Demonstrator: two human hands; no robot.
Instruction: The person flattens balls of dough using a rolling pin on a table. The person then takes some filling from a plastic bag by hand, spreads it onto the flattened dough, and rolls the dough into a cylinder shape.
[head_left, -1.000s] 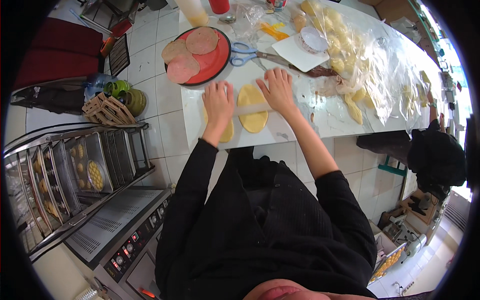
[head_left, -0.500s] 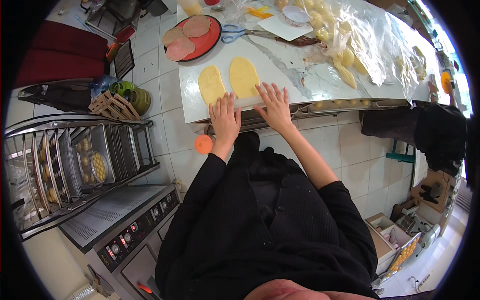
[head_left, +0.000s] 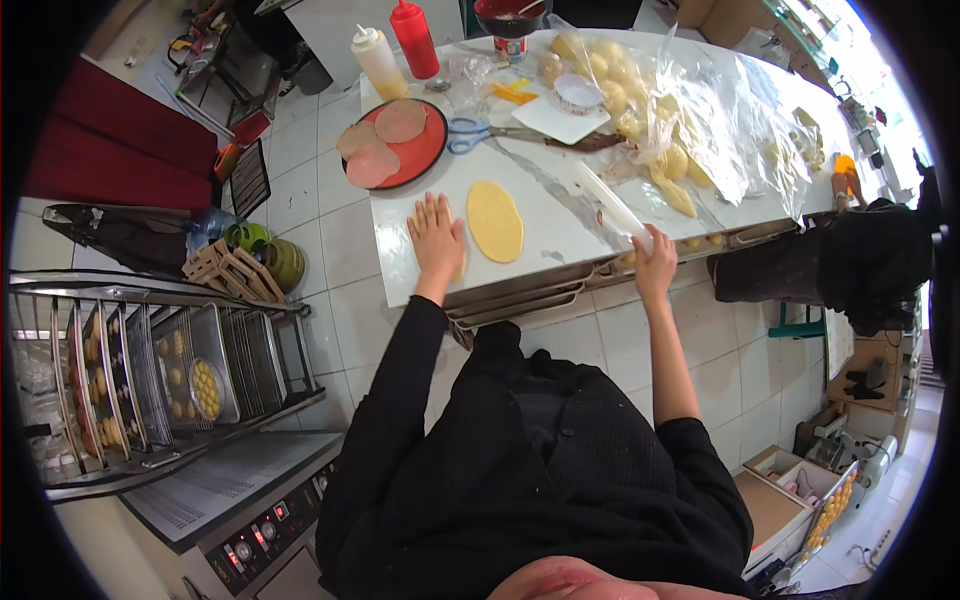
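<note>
My left hand (head_left: 435, 243) lies with fingers stretched over a pale yellow dough piece (head_left: 457, 271), mostly covering it. Beside it, to the right, a flattened oval of dough (head_left: 494, 220) lies on the marble-patterned worktop (head_left: 556, 230). My right hand (head_left: 654, 260) is closed on the near end of a white rolling pin (head_left: 605, 197), held slanting at the worktop's front edge. Beyond my left hand sits a black-rimmed red plate (head_left: 422, 151) with pink meat slices (head_left: 372, 163). Blue-handled scissors (head_left: 466, 133) lie right of the plate.
Squeeze bottles (head_left: 413, 42), a white board (head_left: 550, 122) and plastic-covered dough balls (head_left: 615, 85) stand or lie farther back. A tray rack (head_left: 150, 370) and oven (head_left: 240, 500) are at my left. Another person in black (head_left: 870, 270), hands at the worktop, is at far right.
My hands have parted: the left has shifted onto the left dough piece, while the right has moved rightward with the rolling pin, which now angles away from the right dough oval.
</note>
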